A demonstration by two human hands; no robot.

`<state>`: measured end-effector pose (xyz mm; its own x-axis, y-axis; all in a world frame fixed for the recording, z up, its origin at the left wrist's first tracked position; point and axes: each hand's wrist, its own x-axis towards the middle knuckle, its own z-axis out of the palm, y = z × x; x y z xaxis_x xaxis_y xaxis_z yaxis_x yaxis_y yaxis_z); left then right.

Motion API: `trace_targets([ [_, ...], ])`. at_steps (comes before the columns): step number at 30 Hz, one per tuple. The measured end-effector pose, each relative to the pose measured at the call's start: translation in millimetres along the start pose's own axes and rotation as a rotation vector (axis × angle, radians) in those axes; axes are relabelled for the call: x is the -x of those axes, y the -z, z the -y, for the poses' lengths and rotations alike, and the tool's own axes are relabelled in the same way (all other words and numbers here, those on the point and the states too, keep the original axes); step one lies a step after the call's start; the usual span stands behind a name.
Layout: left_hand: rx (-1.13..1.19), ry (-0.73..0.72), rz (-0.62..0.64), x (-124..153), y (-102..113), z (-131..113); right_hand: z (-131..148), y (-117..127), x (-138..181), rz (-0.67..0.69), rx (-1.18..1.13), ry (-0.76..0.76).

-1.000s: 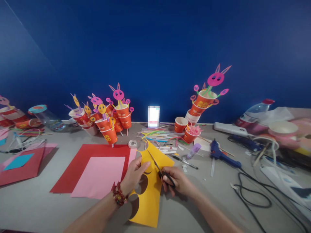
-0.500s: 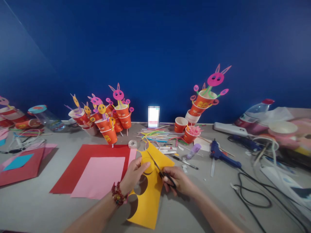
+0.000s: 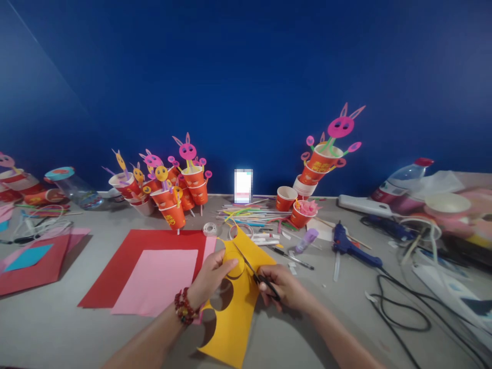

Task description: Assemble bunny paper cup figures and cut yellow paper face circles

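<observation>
A yellow paper sheet (image 3: 240, 307) slants across the table in front of me, with round gaps cut along its left edge. My left hand (image 3: 211, 277) pinches its upper left part, thumb on top, by a drawn circle (image 3: 235, 265). In my right hand (image 3: 282, 287) are black-handled scissors (image 3: 265, 284), fingers in the loops. Their blades lie over the yellow paper along the circle's right side, pointing up and left. Whether the lower blade is under the paper I cannot tell.
Red paper (image 3: 111, 271) and pink paper (image 3: 159, 282) lie left. Behind stand decorated paper cups (image 3: 172, 217), a tape roll (image 3: 209, 229) and colored sticks (image 3: 249, 216). To the right are a pen (image 3: 294, 258), a glue stick (image 3: 307, 240) and a blue glue gun (image 3: 355, 248) with a looping cord.
The yellow paper has turned slightly, its lower end shifting left and down. The scissors have moved a little with my right hand; both hands keep their hold.
</observation>
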<state>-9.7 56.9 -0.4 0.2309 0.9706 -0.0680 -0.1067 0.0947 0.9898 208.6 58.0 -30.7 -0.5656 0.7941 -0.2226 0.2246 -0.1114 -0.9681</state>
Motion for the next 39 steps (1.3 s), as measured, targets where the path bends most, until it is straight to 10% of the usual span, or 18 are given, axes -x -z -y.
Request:
trace_targets([
  [39, 0.073, 0.096, 0.086, -1.6, 10.1, 5.7, 10.8, 5.4, 2.8, 0.011, 0.066, -0.013],
])
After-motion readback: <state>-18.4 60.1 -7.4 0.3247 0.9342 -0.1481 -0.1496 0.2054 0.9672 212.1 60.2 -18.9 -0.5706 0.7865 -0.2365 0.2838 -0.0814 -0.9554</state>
